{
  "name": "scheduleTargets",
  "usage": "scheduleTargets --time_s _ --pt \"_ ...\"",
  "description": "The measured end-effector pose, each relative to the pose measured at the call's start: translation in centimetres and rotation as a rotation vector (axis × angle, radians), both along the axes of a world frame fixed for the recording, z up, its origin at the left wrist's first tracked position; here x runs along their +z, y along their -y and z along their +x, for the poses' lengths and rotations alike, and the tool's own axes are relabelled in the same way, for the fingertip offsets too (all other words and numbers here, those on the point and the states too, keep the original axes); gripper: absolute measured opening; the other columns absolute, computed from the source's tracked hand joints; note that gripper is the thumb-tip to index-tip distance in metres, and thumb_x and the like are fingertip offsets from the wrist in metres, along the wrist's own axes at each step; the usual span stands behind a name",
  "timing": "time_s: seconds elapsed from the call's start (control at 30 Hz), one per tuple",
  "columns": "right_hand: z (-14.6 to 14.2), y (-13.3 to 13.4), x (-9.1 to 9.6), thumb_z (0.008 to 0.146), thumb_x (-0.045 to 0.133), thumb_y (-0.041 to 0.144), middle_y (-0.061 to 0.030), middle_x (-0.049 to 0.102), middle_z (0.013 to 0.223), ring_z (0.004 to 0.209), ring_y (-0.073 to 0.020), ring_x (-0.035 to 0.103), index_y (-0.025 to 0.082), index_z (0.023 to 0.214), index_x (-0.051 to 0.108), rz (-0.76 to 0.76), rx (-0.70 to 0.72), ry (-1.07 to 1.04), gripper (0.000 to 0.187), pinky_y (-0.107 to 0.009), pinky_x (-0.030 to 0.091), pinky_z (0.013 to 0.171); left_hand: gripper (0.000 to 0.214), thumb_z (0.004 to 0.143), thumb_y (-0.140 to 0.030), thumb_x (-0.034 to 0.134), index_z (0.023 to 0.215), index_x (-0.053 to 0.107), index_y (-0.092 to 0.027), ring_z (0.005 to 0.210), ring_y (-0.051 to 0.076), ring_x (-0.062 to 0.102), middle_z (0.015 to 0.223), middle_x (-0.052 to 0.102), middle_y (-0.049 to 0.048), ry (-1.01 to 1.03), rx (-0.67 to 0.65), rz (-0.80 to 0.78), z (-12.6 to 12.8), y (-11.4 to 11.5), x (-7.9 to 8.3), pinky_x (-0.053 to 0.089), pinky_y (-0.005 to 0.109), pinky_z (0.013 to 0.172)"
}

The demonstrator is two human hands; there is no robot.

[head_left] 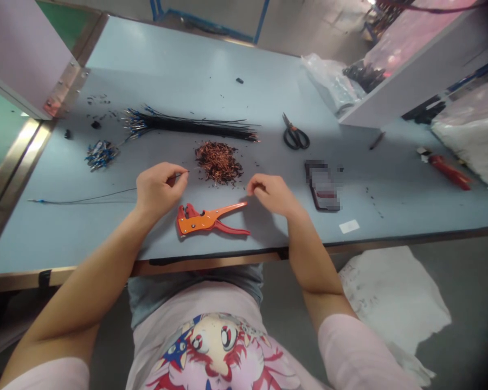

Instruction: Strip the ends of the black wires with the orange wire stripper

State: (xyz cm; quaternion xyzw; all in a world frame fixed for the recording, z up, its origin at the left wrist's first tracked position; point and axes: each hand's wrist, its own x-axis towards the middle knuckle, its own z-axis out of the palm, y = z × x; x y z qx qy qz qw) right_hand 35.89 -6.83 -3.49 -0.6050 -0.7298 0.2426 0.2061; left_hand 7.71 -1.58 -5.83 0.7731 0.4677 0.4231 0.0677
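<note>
My left hand (159, 187) is closed in a pinch on a thin black wire (101, 196). The wire's short end pokes out past the fingertips, while its long end trails left to a blue-collared metal terminal. My right hand (271, 194) is apart from it, fingers curled with the tips together; whether anything is between them is hidden. Between and below the hands lies an orange and red wire stripper (207, 219), near the right fingertips but not held. Just beyond the hands is a heap of copper-coloured and black wire scraps (218, 162).
A bundle of black wires (195, 127) with blue terminals lies farther back, left of black-handled scissors (295, 134). Loose blue terminals (101, 155) form a small pile at left. A phone (322, 185), a white label (349, 226) and a red-handled tool (449, 170) are rightward.
</note>
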Motion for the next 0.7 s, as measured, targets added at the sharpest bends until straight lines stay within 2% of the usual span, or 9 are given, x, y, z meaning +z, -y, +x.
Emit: scheduleTargets --time_s 0.07,0.17,0.27,0.33,0.37,0.47,0.53,0.57,0.7 --pt "0.3 -0.2 -0.3 0.074 0.043 0.002 -0.0052 0.073 0.084 0.078 -0.021 0.066 0.018 0.082 0.066 -0.026 0.035 0.061 0.029 -0.034 0.048 0.075 0.01 0.079 -0.027 0.063 0.076 0.071 -0.022 0.056 0.011 0.052 0.062 0.062 -0.0014 -0.006 0.003 -0.011 0.0 0.0 0.0 0.038 0.026 0.057" --pt "0.3 -0.5 -1.0 0.077 0.044 0.003 -0.0095 0.072 0.106 0.095 -0.0227 0.067 0.016 0.103 0.066 0.148 0.014 -0.006 0.037 -0.035 0.05 0.08 0.011 0.08 -0.028 0.062 0.076 0.071 -0.023 0.055 0.012 0.051 0.061 0.061 -0.0014 -0.017 0.018 -0.015 0.0 0.0 0.1 0.037 0.026 0.056" --pt "-0.4 -0.1 -0.7 0.086 0.048 0.012 -0.0078 0.073 0.099 0.089 -0.0208 0.067 0.017 0.102 0.066 0.233 -0.015 -0.097 0.024 -0.035 0.051 0.08 0.012 0.08 -0.027 0.061 0.076 0.071 -0.023 0.056 0.012 0.052 0.061 0.062 -0.0009 -0.012 0.013 -0.016 0.0 0.1 0.2 0.038 0.026 0.057" --pt "-1.4 0.8 -0.1 0.09 0.053 0.024 -0.0063 0.072 0.097 0.088 -0.0199 0.067 0.019 0.1 0.066 0.177 0.084 -0.129 0.017 -0.035 0.051 0.082 0.012 0.08 -0.027 0.061 0.076 0.071 -0.023 0.056 0.012 0.052 0.062 0.063 -0.0007 -0.008 0.006 -0.02 0.0 0.1 0.2 0.038 0.026 0.057" --pt "-1.9 1.3 0.1 0.089 0.058 0.029 -0.0065 0.071 0.1 0.091 -0.0203 0.066 0.019 0.101 0.066 0.13 0.18 -0.125 0.018 -0.035 0.051 0.084 0.012 0.08 -0.027 0.061 0.076 0.071 -0.023 0.056 0.012 0.052 0.063 0.063 -0.0007 -0.006 0.005 -0.02 0.0 0.0 0.2 0.038 0.026 0.057" --pt "-3.7 2.7 0.4 0.066 0.081 0.047 -0.0107 0.066 0.11 0.102 -0.0278 0.059 0.019 0.111 0.063 0.038 0.43 0.043 0.056 -0.043 0.049 0.09 0.011 0.08 -0.026 0.061 0.077 0.071 -0.022 0.057 0.012 0.053 0.064 0.064 -0.0004 -0.003 0.02 -0.019 -0.2 -0.1 0.2 0.039 0.026 0.058" --pt "-4.5 3.3 0.2 0.056 0.087 0.047 -0.0132 0.062 0.113 0.105 -0.031 0.054 0.018 0.115 0.06 0.031 0.432 0.165 0.072 -0.046 0.048 0.091 0.01 0.08 -0.025 0.062 0.077 0.071 -0.022 0.058 0.012 0.053 0.064 0.063 -0.0002 0.02 0.032 -0.01 -0.3 -0.2 0.2 0.039 0.026 0.058" --pt "-4.7 3.4 0.0 0.055 0.087 0.045 -0.0137 0.061 0.112 0.104 -0.0312 0.054 0.017 0.115 0.06 0.033 0.411 0.206 0.071 -0.046 0.048 0.09 0.01 0.08 -0.024 0.061 0.077 0.071 -0.021 0.058 0.012 0.053 0.065 0.063 -0.0001 0.045 0.035 -0.007 -0.3 -0.2 0.3 0.04 0.026 0.058" --pt "-4.4 3.0 0.2 0.064 0.077 0.033 -0.0127 0.062 0.103 0.095 -0.0279 0.057 0.015 0.104 0.062 0.007 0.374 0.231 0.046 -0.044 0.049 0.084 0.01 0.079 -0.021 0.06 0.08 0.07 -0.02 0.061 0.011 0.055 0.07 0.065 0.0004 0.156 0.06 -0.033 -0.3 -0.1 0.7 0.043 0.024 0.058"
